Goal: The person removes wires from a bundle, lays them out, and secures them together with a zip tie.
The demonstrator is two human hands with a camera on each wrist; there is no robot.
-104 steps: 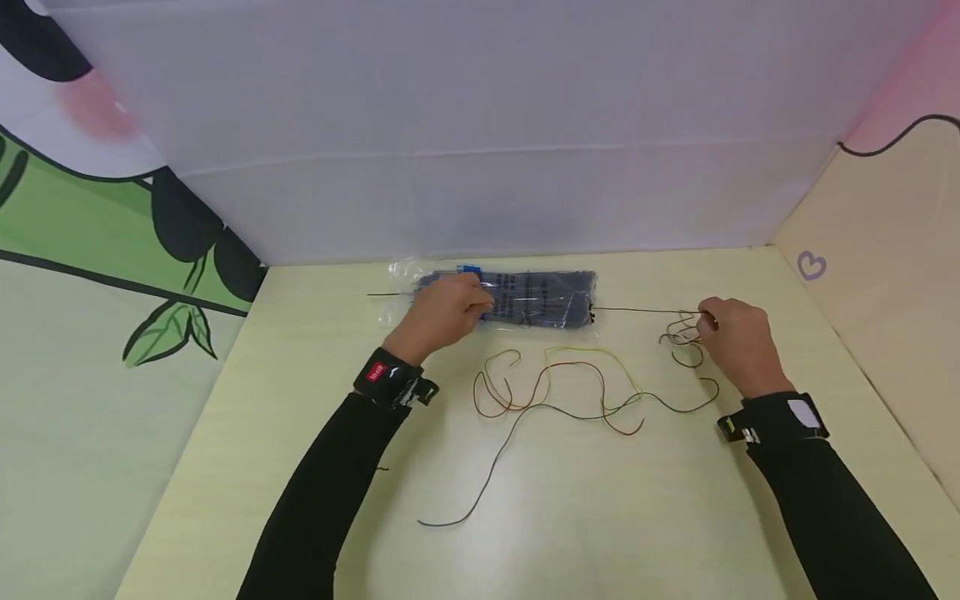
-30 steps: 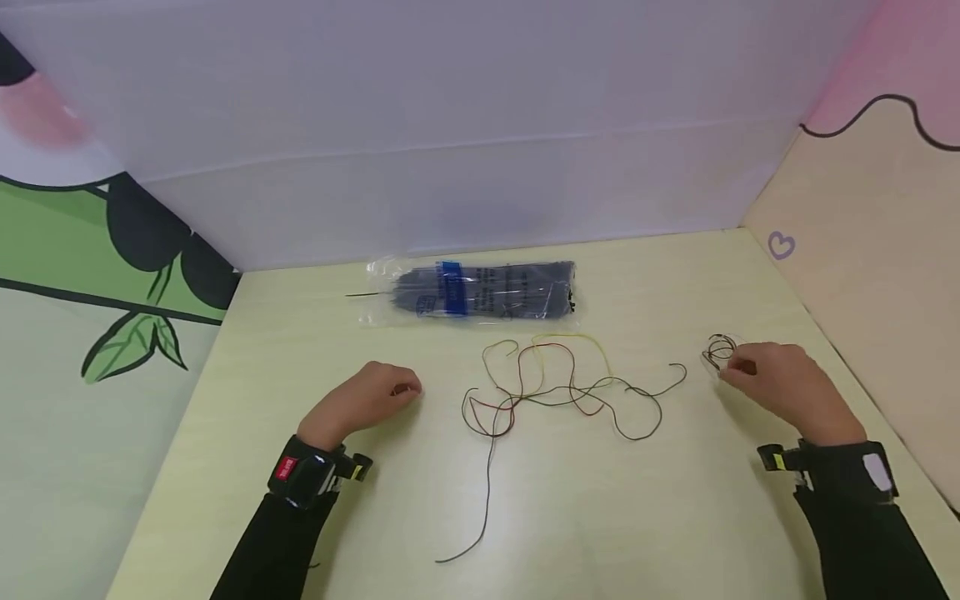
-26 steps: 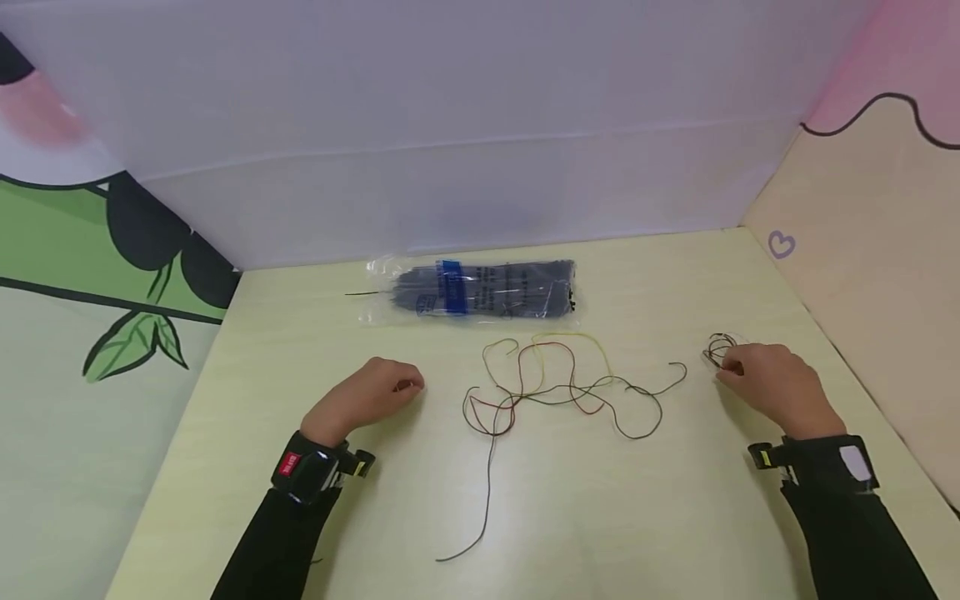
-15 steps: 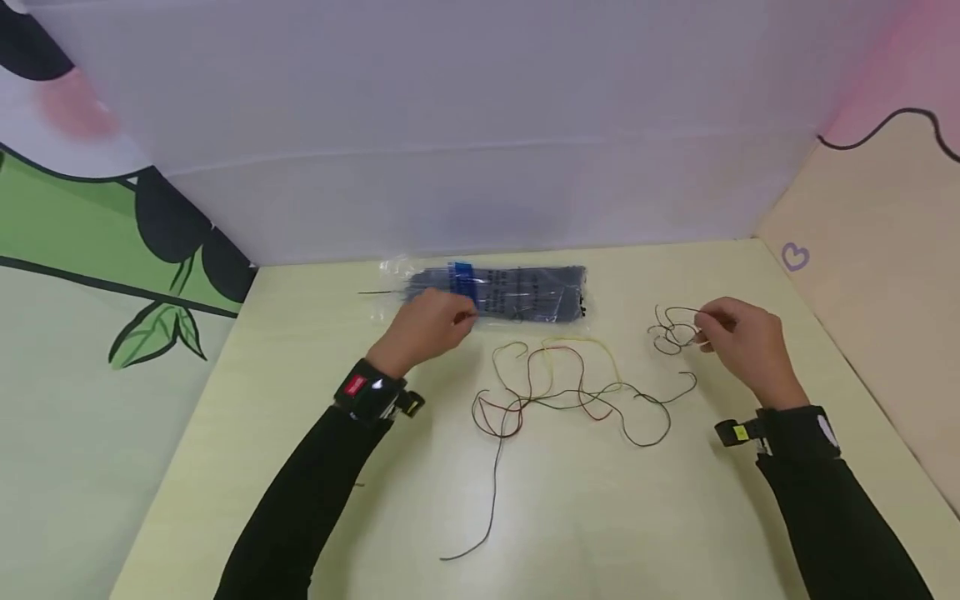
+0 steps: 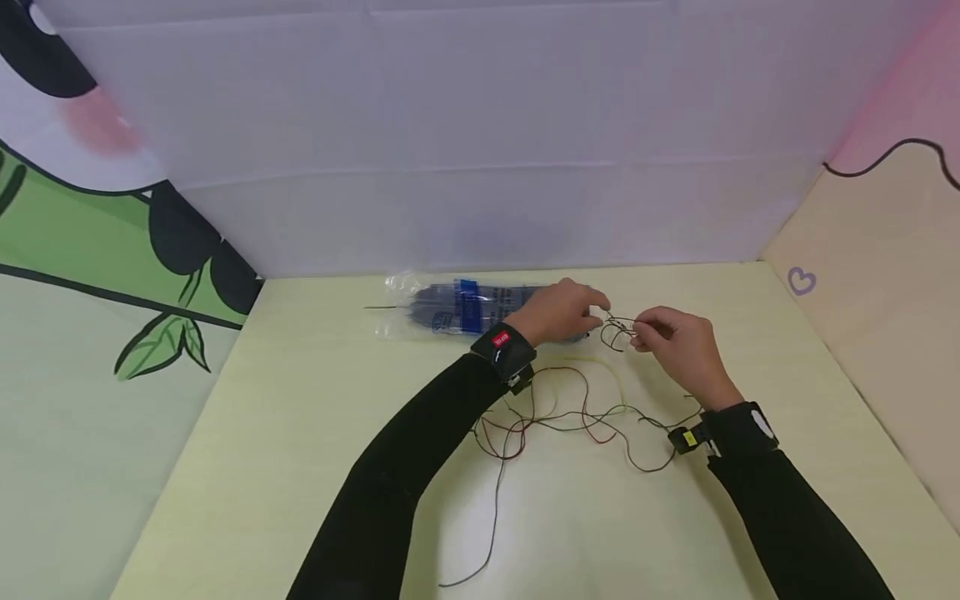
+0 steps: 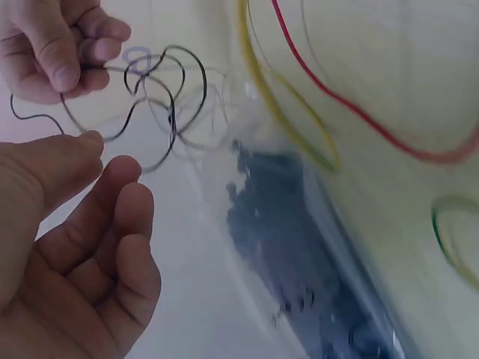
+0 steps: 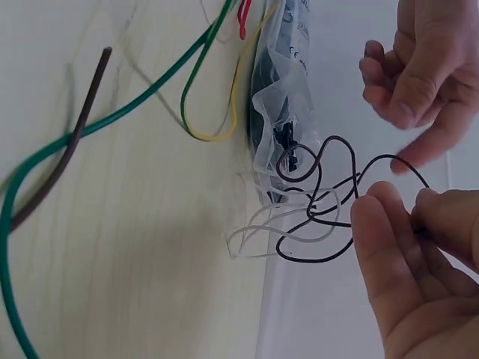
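My right hand (image 5: 678, 346) pinches a tangle of thin black and whitish wire (image 5: 617, 332) between thumb and fingertips, above the table. Its loops (image 7: 322, 217) hang free to the left of the fingers in the right wrist view. Close by, my left hand (image 5: 558, 312) hovers over the right end of a clear bag (image 5: 450, 308) packed with dark strips that look like cable ties. In the left wrist view my left hand (image 6: 82, 239) has loosely bent fingers, a gap between thumb and index, and nothing held. Its index finger comes near one black loop; contact is unclear.
Loose red, yellow, green and dark wires (image 5: 585, 423) lie tangled on the pale table (image 5: 262, 467), partly under my left forearm. A thin strand (image 5: 380, 307) sticks out of the bag's left end. A white wall (image 5: 480, 217) stands behind the table.
My left hand has moved right, from the bag's left part to its right end. My right hand has brought the wire tangle leftward, close to it. The bag and loose wires stay put.
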